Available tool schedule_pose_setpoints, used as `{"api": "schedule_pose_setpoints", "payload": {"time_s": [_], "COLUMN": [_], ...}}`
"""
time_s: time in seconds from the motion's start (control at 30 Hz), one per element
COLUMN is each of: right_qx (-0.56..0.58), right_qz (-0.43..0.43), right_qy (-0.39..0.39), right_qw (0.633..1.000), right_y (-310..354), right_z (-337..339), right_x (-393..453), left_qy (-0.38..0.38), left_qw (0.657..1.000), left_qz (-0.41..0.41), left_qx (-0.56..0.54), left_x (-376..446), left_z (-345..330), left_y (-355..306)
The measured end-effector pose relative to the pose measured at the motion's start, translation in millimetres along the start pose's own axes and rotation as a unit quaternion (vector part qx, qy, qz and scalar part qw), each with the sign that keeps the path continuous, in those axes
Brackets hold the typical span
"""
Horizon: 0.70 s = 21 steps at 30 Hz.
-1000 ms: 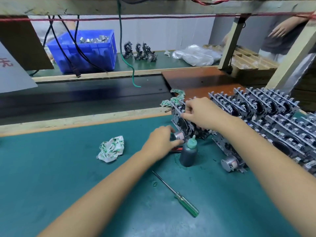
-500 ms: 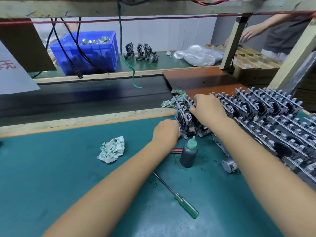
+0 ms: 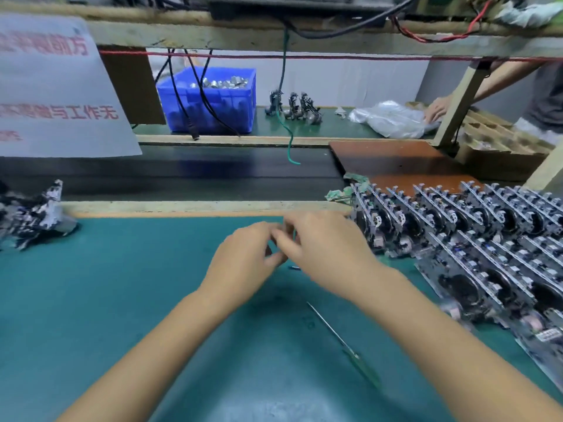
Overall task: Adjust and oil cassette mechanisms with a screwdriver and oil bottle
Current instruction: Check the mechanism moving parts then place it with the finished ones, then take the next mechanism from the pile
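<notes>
A teal-matted bench [image 3: 106, 300] runs in front of me, with a dark conveyor strip beyond its wooden edge and a blue plastic crate [image 3: 210, 99] of metal parts on the far shelf. My left hand [image 3: 243, 263] and right hand [image 3: 323, 248] meet over the middle of the mat, fingertips curled toward each other. I judge they are pinching something small between them, but the blur hides it, so I cannot tell whether either hand is clamped on anything. I cannot see the oil bottle; it may be hidden behind my hands.

The slim green-handled screwdriver [image 3: 344, 345] lies flat on the mat just below my right wrist, within easy reach. Its long axis runs diagonally, the steel tip pointing up toward my hands and the handle trailing toward me and to the right.

To the right of my right hand, the grey metal cassette mechanisms [image 3: 457, 233] stand on edge in packed rows, probably so I can take them one at a time. A crumpled printed rag [image 3: 33, 214] sits far to the left of my left hand.
</notes>
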State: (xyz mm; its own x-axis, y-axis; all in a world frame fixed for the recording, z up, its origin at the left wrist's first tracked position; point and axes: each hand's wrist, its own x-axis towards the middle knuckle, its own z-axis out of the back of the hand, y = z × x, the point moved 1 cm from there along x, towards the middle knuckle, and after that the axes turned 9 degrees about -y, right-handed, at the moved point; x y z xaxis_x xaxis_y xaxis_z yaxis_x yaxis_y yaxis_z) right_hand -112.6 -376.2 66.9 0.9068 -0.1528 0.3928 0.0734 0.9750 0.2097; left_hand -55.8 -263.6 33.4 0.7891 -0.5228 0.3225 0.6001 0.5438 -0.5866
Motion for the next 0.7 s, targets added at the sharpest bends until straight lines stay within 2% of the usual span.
{"api": "schedule_pose_setpoints", "payload": {"time_s": [0.17, 0.3, 0.37, 0.47, 0.53, 0.6, 0.67, 0.7], "right_qx": [0.120, 0.154, 0.174, 0.198, 0.208, 0.209, 0.175, 0.143], "right_qz": [0.076, 0.149, 0.185, 0.232, 0.262, 0.300, 0.341, 0.363], "right_qy": [0.138, 0.182, 0.184, 0.163, 0.139, 0.115, 0.109, 0.107], "right_qw": [0.980, 0.960, 0.949, 0.938, 0.932, 0.924, 0.917, 0.915], "right_y": [70.6, 146.8, 187.8, 247.6, 283.8, 313.0, 332.6, 338.6], "right_z": [-58.3, -97.4, -111.0, -125.6, -133.5, -140.1, -147.8, -152.2], "right_x": [-3.5, 5.5, 13.8, 32.2, 45.1, 54.9, 61.5, 63.4], "left_qy": [0.030, 0.014, -0.003, -0.051, -0.113, -0.142, -0.128, -0.122], "left_qw": [0.991, 0.964, 0.939, 0.903, 0.876, 0.842, 0.808, 0.798], "left_qz": [0.112, 0.192, 0.217, 0.167, 0.160, 0.239, 0.355, 0.387], "left_qx": [0.068, 0.186, 0.266, 0.392, 0.441, 0.461, 0.452, 0.445], "left_x": [-57.5, -88.6, -104.5, -124.1, -138.1, -150.4, -158.1, -161.0], "left_z": [42.8, 86.5, 115.4, 163.1, 191.1, 214.9, 229.3, 232.1], "left_y": [69.5, 127.1, 149.7, 173.2, 183.9, 198.0, 213.6, 220.0]}}
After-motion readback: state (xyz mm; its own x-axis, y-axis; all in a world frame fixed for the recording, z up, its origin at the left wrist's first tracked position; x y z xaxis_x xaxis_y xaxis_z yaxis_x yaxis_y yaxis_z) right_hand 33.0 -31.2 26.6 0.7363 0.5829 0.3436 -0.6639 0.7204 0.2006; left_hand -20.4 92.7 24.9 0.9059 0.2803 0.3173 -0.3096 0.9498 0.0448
